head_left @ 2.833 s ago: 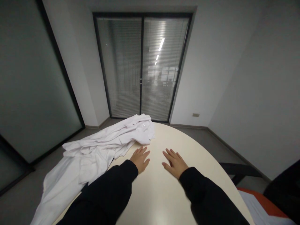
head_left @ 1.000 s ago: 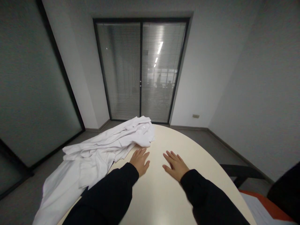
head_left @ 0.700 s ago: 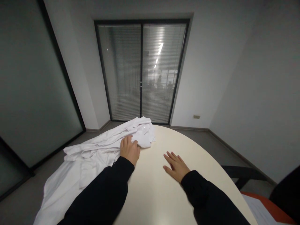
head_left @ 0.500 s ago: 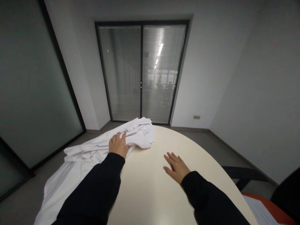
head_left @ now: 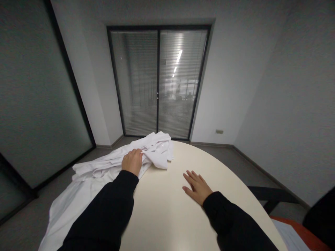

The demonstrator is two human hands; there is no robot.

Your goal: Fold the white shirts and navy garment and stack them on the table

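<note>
A crumpled white garment [head_left: 104, 167] lies over the left side of a round cream table [head_left: 170, 216] and hangs off its left edge. My left hand [head_left: 132, 161] rests on the garment near its far end, fingers curled into the cloth and bunching it. My right hand [head_left: 197, 187] lies flat on the bare tabletop to the right, fingers stretched out, holding nothing. Both arms wear black sleeves.
Glass sliding doors with blinds [head_left: 158, 82] stand beyond the table. A frosted glass partition [head_left: 31, 97] runs along the left. At the lower right are a dark chair [head_left: 277, 200] and an orange-and-white object [head_left: 293, 232].
My left hand left the bare tabletop, moved up and left onto the white garment, and closed its fingers on the cloth, pulling folds together. My right hand has stayed flat in place.
</note>
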